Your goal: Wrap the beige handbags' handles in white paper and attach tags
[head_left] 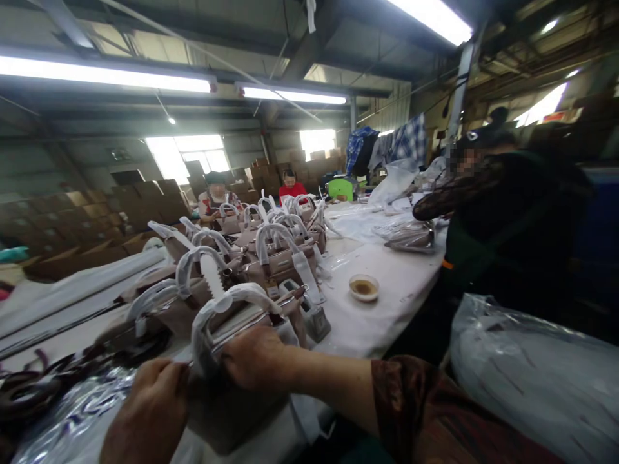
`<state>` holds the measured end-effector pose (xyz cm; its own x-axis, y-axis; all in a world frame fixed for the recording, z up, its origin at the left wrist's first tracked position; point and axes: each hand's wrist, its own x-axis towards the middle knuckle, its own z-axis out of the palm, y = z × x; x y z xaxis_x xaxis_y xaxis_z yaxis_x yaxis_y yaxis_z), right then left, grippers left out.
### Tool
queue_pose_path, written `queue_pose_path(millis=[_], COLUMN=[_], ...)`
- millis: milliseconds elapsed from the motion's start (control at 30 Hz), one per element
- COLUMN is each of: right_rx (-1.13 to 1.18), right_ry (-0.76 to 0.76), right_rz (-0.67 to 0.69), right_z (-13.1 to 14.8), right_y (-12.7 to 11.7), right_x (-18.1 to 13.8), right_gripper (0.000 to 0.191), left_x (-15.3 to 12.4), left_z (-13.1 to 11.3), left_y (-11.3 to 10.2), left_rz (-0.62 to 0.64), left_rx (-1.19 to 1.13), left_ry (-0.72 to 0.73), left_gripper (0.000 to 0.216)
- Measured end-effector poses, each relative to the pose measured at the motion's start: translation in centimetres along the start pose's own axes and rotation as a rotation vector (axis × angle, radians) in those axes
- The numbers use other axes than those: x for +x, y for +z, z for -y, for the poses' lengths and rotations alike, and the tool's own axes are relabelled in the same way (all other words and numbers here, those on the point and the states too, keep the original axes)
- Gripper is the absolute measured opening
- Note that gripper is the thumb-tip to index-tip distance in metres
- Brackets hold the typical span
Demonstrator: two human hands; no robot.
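Observation:
A taupe handbag [232, 412] stands at the table's near edge, its handles [203, 328] wrapped in white material. At its left top corner, the fingers of my left hand [152, 406] are closed on the edge. My right hand [258, 357] reaches across the front, its curled fingers gripping the bag's top near the handle; the fingertips are hidden. Just beyond stand several similar handbags [278, 264] with wrapped handles. A small grey device [314, 322] sits to the right of the nearest bags.
On the white table [358, 325], a shallow dish [363, 288] holds brown liquid. Brown straps [29, 390] and clear plastic [82, 412] lie at left. A co-worker [512, 212] leans over a plastic-covered bag [411, 237] at right. A large plastic-wrapped bundle [536, 374] is near my right arm.

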<state>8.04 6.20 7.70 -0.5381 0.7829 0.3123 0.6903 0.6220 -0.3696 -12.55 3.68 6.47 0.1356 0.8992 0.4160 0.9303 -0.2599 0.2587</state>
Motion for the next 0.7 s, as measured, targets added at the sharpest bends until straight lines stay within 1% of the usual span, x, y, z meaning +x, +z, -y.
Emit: queue_pose_path(millis=[67, 133, 200, 233, 267, 300, 367, 433, 500, 533, 600, 700], right_rx=[0.125, 0.387, 0.717, 0.877, 1.016, 1.134, 1.327, 1.499, 1.616, 1.638, 1.635, 1.623], right_ry=[-0.009, 0.048, 0.17, 0.245, 0.317, 0.375, 0.427, 0.43, 0.434, 0.441, 0.453, 0.482], right_rz=[-0.003, 0.001, 0.051, 0.085, 0.121, 0.145, 0.152, 0.117, 0.063, 0.029, -0.026, -0.055], right_z=[-0.3, -0.7, -0.9, -0.9, -0.9, -0.8, -0.5, -0.2, 0.1, 0.2, 0.6, 1.0], right_y=[-0.1, 0.1, 0.6, 0.8, 1.1, 1.4, 2.0, 2.4, 2.9, 3.1, 3.6, 4.2], right_x=[-0.8, -1.2, -1.3, -1.3, -1.2, -1.2, -1.2, -1.3, -1.3, -1.3, -1.3, -1.2], right_gripper=[0.021, 0.016, 0.015, 0.014, 0.012, 0.01, 0.013, 0.021, 0.027, 0.028, 0.028, 0.029], left_x=[-1.3, -2.6, -3.5, -3.8, -4.0, -4.1, -4.3, -4.6, -5.0, -5.2, -5.6, -6.0], left_z=[-1.0, -2.3, -3.6, -4.2, -4.7, -5.0, -5.3, -5.3, -5.3, -5.3, -5.3, -5.5], left_y=[-0.1, -0.2, -0.3, -0.4, -0.4, -0.4, -0.3, 0.0, 0.4, 0.6, 1.0, 1.5], left_rz=[0.05, 0.168, 0.308, 0.356, 0.372, 0.359, 0.318, 0.303, 0.313, 0.32, 0.316, 0.259], left_rx=[-0.073, -0.284, -0.563, -0.695, -0.808, -0.903, -1.044, -1.17, -1.282, -1.318, -1.314, -1.199], left_ry=[-0.092, -0.248, -0.432, -0.516, -0.576, -0.608, -0.655, -0.697, -0.715, -0.709, -0.679, -0.636], left_gripper=[0.035, 0.037, 0.043, 0.046, 0.047, 0.047, 0.046, 0.043, 0.042, 0.041, 0.038, 0.032])
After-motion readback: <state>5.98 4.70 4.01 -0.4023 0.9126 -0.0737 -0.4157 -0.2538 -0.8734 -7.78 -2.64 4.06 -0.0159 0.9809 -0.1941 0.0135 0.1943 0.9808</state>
